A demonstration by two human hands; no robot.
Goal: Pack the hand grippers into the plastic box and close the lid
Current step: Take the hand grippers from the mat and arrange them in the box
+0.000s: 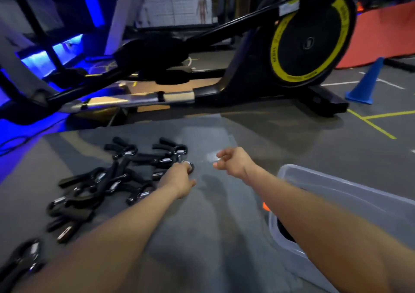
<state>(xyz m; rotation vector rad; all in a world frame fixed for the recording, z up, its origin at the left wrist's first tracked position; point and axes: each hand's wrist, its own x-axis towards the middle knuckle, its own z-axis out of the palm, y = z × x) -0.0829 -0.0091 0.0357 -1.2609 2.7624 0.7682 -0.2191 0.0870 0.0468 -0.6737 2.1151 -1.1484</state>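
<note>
Packing has barely begun: most hand grippers lie heaped on the floor left of the plastic box, left hand closing on one, right hand loosely curled, empty.

Gym floor – elliptical trainer, blue cone, anatomy poster
</note>
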